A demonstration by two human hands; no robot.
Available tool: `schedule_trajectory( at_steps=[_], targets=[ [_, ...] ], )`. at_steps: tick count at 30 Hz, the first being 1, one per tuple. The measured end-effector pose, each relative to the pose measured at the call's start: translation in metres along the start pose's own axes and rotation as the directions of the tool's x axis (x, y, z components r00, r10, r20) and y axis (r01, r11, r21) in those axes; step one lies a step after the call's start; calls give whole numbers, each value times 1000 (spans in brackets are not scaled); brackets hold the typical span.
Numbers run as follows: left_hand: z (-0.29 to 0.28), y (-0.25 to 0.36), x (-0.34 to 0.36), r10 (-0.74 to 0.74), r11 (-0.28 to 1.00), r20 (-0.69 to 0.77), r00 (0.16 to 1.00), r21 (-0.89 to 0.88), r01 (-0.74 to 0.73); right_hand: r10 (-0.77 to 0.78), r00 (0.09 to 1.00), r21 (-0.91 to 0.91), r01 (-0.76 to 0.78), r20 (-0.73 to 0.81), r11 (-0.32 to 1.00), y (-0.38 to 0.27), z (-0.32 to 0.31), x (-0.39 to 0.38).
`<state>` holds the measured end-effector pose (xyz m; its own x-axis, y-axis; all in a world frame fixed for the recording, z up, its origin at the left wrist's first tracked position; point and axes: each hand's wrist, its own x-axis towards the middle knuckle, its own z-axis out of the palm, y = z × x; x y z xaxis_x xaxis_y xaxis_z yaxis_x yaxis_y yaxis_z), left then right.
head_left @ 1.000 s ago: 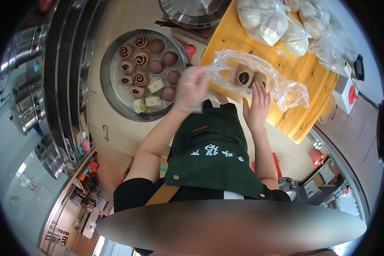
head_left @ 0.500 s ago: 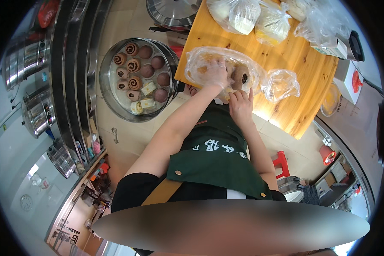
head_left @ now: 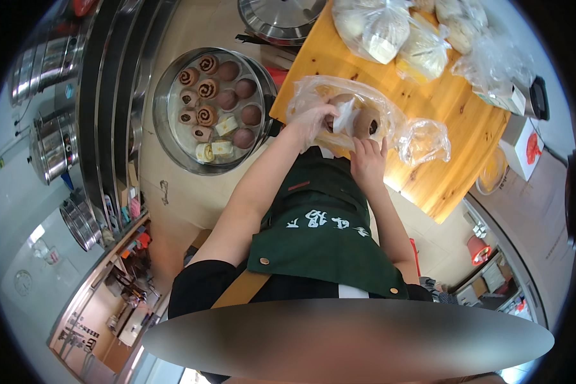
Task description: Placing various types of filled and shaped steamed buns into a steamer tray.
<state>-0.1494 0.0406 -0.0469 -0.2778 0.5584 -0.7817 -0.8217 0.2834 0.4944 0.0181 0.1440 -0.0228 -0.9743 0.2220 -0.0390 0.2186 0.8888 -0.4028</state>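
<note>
Left hand (head_left: 310,125), half-closed from nine o'clock on bun (head_left: 343,100), needs gentle pressure; right hand (head_left: 369,158), fingers bent, grip unclear, should steady bag (head_left: 379,96) at six.

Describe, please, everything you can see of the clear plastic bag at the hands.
The clear plastic bag looks thin, shiny and crumpled. It lies loosely spread on the wooden table, near its left corner, with brown rolls visible within. The left hand is at its left part; the right hand touches its near edge.
</note>
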Motion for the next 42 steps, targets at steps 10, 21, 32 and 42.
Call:
schedule_trajectory(
  at_steps=[10,21,32,42],
  targets=[
    [-116,-11,-125,422,825,282,862,-514,-236,-133,954,35,148,-268,988,-44,2,5],
    [-398,-67,-144,36,939,-755,655,-199,-281,-222,965,132,240,-136,962,-133,40,33],
    [-428,-131,-110,232,908,-970,72,242,341,-210,978,139,208,0,968,-152,62,42],
    [-399,-119,-100,317,889,-945,80,325,321,-130,991,124,131,-15,984,-129,51,23]
  ],
)
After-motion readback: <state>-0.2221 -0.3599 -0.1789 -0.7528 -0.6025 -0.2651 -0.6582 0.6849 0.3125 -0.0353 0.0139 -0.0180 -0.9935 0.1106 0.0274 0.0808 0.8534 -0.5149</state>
